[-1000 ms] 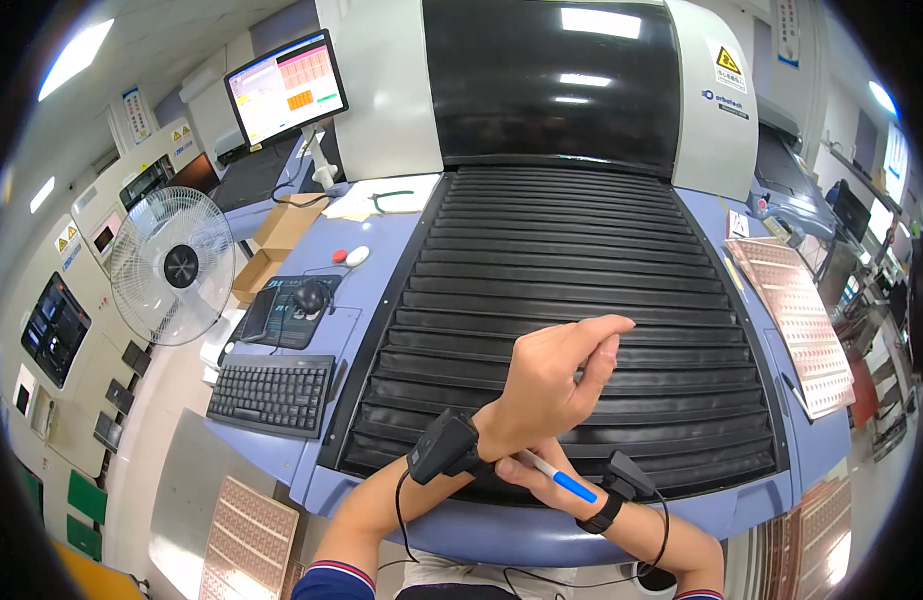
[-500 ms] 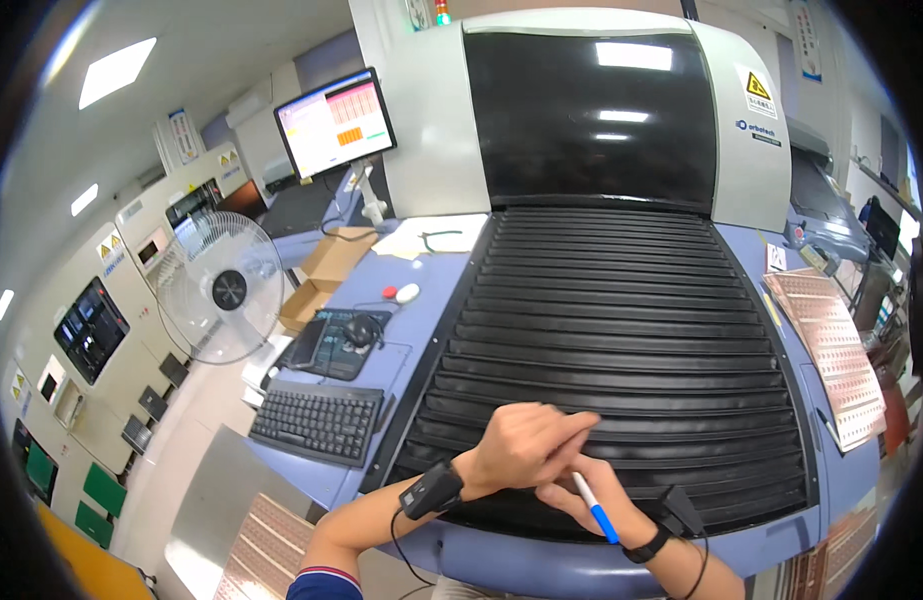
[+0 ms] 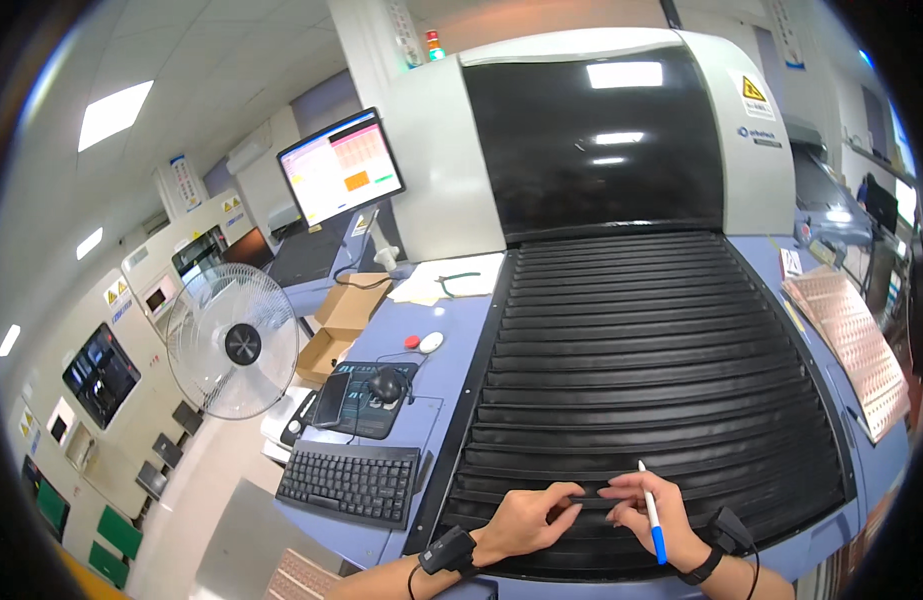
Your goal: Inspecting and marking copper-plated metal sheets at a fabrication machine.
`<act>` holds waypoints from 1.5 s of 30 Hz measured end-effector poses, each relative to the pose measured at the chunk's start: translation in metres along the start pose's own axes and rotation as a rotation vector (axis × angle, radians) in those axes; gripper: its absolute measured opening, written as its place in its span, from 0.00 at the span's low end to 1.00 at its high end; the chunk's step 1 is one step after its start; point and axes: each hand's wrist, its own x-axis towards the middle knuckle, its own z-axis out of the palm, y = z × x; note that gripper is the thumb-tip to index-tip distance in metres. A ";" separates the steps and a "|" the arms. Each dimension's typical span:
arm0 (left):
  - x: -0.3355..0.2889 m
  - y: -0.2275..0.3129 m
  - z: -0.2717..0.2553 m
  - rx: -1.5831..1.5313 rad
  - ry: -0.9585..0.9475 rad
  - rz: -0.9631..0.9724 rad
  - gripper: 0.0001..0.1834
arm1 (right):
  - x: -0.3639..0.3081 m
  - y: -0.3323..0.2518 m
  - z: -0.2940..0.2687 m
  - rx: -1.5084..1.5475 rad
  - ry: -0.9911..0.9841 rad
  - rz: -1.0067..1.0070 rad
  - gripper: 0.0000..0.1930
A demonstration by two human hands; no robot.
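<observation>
Over the near end of the machine's black ribbed bed point(image 3: 621, 400), my two hands face each other with a small gap between the fingertips. My left hand point(image 3: 526, 523) holds nothing; its thumb and fingers are curved and stand apart. A white marker pen with a blue end point(image 3: 652, 515) rests in my right hand point(image 3: 673, 512), its white tip pointing away from me and the blue end toward my wrist. The thumb and fingertips of that hand are bent toward the left hand.
Left of the bed are a black keyboard point(image 3: 349, 483), a mouse point(image 3: 386, 384) on a pad, a red button point(image 3: 411, 342), an open cardboard box point(image 3: 346, 310) and a monitor point(image 3: 341, 165). A fan point(image 3: 236, 340) stands beyond. Copper-coloured panels point(image 3: 851, 345) lie at the right edge.
My hands were together, the left over the right; now they are apart, with the left fingers opened. The pen has stayed in my right hand. The view has shifted.
</observation>
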 end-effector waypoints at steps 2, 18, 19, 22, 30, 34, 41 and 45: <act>0.000 -0.002 0.001 0.013 0.053 0.004 0.11 | 0.000 -0.002 0.000 0.006 0.025 0.010 0.19; 0.024 -0.044 -0.005 0.099 0.463 -0.012 0.05 | 0.017 -0.008 -0.016 -0.191 0.317 0.004 0.22; 0.026 -0.047 0.000 0.095 0.466 0.026 0.06 | 0.018 -0.002 -0.030 -0.200 0.335 -0.025 0.22; 0.026 -0.048 0.000 0.153 0.424 0.066 0.07 | 0.028 0.002 -0.045 -0.206 0.352 -0.049 0.22; 0.031 -0.050 0.002 0.281 0.357 0.171 0.09 | 0.051 0.024 -0.073 -0.220 0.342 -0.103 0.22; 0.037 -0.048 0.007 0.313 0.307 0.209 0.09 | 0.055 0.038 -0.082 -0.210 0.344 -0.112 0.22; 0.028 -0.051 -0.018 0.316 0.381 0.143 0.06 | 0.042 0.024 -0.050 -0.102 0.384 -0.076 0.16; 0.031 -0.050 -0.029 0.311 0.390 0.111 0.04 | 0.034 -0.011 -0.037 -0.100 0.351 -0.013 0.18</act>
